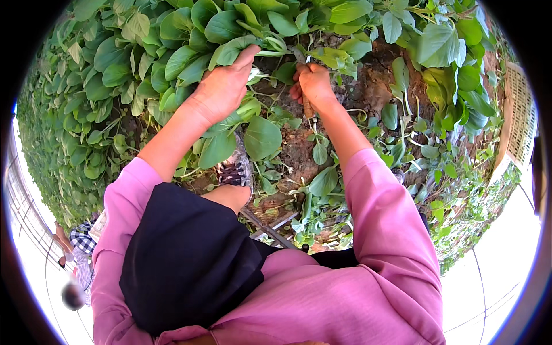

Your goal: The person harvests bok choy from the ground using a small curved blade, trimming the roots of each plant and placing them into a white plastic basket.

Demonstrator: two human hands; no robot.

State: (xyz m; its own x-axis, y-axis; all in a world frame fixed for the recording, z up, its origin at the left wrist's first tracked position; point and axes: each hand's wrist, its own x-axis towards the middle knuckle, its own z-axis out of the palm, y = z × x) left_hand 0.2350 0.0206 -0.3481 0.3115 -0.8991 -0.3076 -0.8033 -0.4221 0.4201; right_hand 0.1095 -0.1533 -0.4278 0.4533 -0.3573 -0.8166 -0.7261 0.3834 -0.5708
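Left arm: reaches up and forward from the lower left, pink sleeve pushed back to the elbow, forearm bare
Left hand [221,89]: palm down, fingers together and curled forward, thumb stretched out to the right, closed in a grasp
Right arm: comes up from the lower right, pink sleeve to mid-forearm, wrist bent a little inward
Right hand [312,83]: closed in a fist, knuckles up, just right of the left hand, the two apart
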